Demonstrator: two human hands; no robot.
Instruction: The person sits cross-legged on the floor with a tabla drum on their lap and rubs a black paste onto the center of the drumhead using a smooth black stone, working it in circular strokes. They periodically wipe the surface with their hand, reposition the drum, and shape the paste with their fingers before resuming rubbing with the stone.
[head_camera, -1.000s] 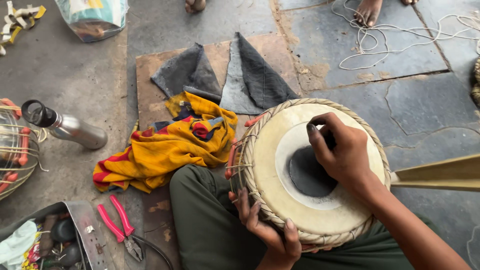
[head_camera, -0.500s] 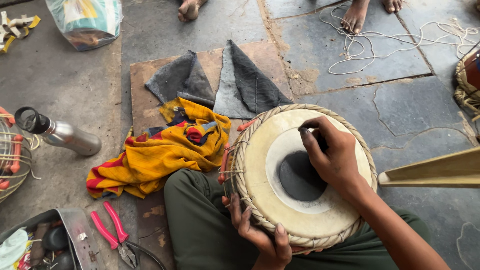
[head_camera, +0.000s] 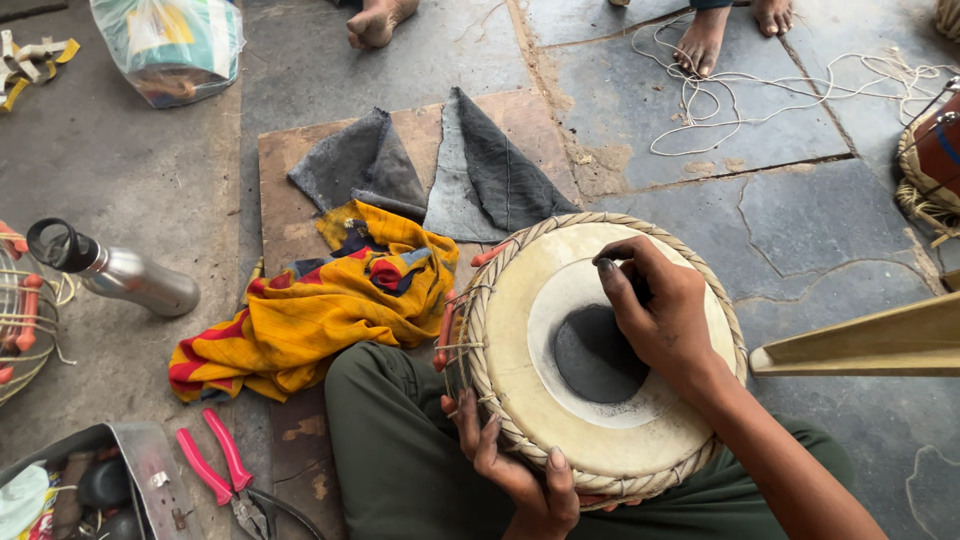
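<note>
Resting tilted on the person's lap, the round cream-skinned hand drum with a woven rim (head_camera: 520, 370) faces up, directly beneath both hands. The right hand (head_camera: 665, 315) lies on the drumhead, fingers bunched over the black circular patch (head_camera: 590, 355), apparently pinching something too small to tell. The left hand (head_camera: 510, 465) cups the near rim from below, fingers spread and gripping. A yellow-and-red cloth (head_camera: 310, 305) lies just left on the floor.

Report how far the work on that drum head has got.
Done, by the look of it: the drum is laced, its braided rim in place, and a dark patch covers the skin's centre. In hand: the right hand presses on the patch's edge with something small, not identifiable, while the left hand steadies the rim. Whether the patch needs more work cannot be told.
</note>
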